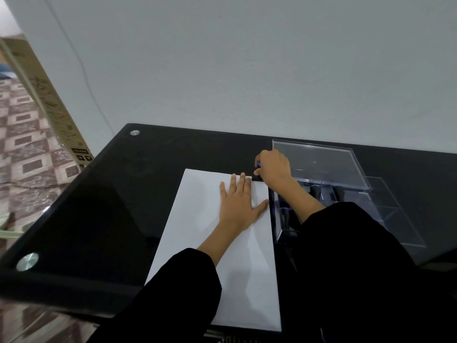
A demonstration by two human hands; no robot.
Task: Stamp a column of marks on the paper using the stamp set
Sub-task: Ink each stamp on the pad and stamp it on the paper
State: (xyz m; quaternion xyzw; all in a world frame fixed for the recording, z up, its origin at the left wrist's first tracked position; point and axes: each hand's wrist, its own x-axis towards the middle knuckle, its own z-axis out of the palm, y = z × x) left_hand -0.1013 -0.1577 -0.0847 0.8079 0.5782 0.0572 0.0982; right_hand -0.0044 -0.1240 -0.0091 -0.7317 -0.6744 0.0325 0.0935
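A white sheet of paper (197, 219) lies lengthwise on the black glass table (111, 206). My left hand (238, 204) rests flat on the paper's far right part, fingers straight and spread. My right hand (274, 169) curls around a small stamp with a blue top (258, 164), holding it at the paper's far right corner. Most of the stamp is hidden by my fingers. To the right of the paper stands the clear plastic stamp case (371, 209), its lid (319, 164) swung open; dark stamps (315, 190) stand inside it.
A white wall runs just behind the table's far edge. A long cardboard box (49, 100) leans against the wall to the left, over a patterned floor. Round metal fittings (27, 261) mark the table's left corners. My black sleeves cover the near right part of the table.
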